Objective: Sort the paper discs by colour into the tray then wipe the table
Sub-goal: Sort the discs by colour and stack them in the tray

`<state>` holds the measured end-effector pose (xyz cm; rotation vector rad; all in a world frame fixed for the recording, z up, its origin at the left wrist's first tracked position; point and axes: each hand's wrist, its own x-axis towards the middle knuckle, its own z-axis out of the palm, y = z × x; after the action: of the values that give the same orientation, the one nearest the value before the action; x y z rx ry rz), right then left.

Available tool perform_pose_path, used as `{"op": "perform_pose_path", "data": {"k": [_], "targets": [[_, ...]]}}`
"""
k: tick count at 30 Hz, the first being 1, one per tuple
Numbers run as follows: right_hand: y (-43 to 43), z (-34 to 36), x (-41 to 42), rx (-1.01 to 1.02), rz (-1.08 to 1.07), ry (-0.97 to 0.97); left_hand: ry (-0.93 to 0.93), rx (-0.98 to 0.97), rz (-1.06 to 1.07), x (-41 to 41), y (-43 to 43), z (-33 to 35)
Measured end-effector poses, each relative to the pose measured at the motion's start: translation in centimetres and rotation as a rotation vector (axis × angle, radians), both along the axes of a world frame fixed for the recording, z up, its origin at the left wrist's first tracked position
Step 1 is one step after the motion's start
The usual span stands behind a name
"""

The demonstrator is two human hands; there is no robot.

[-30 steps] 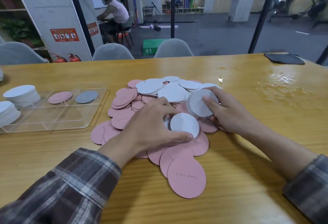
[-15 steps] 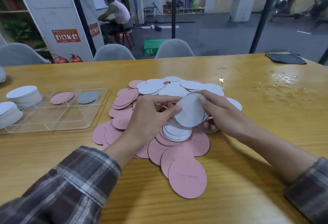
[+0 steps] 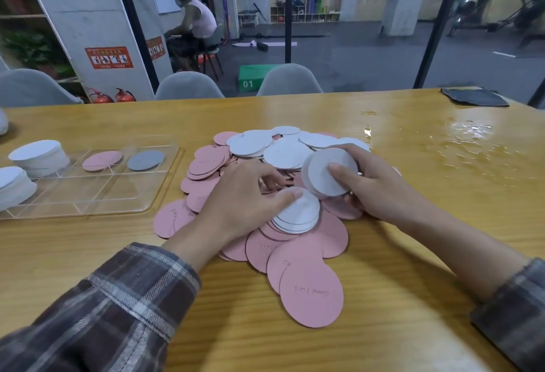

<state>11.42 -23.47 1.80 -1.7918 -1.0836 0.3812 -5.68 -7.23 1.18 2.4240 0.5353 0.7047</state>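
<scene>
A heap of pink and white paper discs [image 3: 265,165] lies mid-table. My right hand [image 3: 380,188] grips a tilted stack of white discs [image 3: 327,174] at the heap's right side. My left hand [image 3: 244,200] rests on the heap, its thumb pressing a small pile of white discs [image 3: 300,212]. The clear compartment tray [image 3: 88,191] sits to the left, holding two stacks of white discs [image 3: 38,156], one pink disc [image 3: 101,160] and one grey disc [image 3: 146,159]. A lone pink disc [image 3: 312,295] with handwriting lies nearest me.
Spilled water [image 3: 469,141] glistens on the table's far right. A dark cloth [image 3: 474,96] lies at the far right corner. Grey chairs [image 3: 188,86] stand behind the table's far edge. A person sits beyond the glass partition.
My right hand carried its white stack slightly right and up. My left hand left that stack and dropped onto the white discs lying lower on the heap.
</scene>
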Motion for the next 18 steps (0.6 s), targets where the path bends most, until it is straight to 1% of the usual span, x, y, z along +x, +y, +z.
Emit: {"op": "perform_pose_path", "data": {"k": [2, 4, 11, 14, 18], "targets": [[-0.1, -0.2, 0.4, -0.012, -0.019, -0.008, 0.084, 0.024, -0.036, -0.3, 0.2, 0.1], [-0.1, -0.5, 0.5, -0.012, -0.020, -0.006, 0.088, -0.012, -0.083, -0.3, 0.1, 0.3], [-0.1, -0.4, 0.4, -0.024, -0.036, -0.051, -0.023, -0.214, -0.097, -0.3, 0.8, 0.4], [-0.1, -0.3, 0.5, -0.018, -0.038, -0.063, -0.085, -0.366, -0.112, -0.3, 0.5, 0.7], [0.0, -0.6, 0.9, -0.005, -0.027, -0.033, -0.202, -0.563, -0.156, -0.3, -0.1, 1.3]]}}
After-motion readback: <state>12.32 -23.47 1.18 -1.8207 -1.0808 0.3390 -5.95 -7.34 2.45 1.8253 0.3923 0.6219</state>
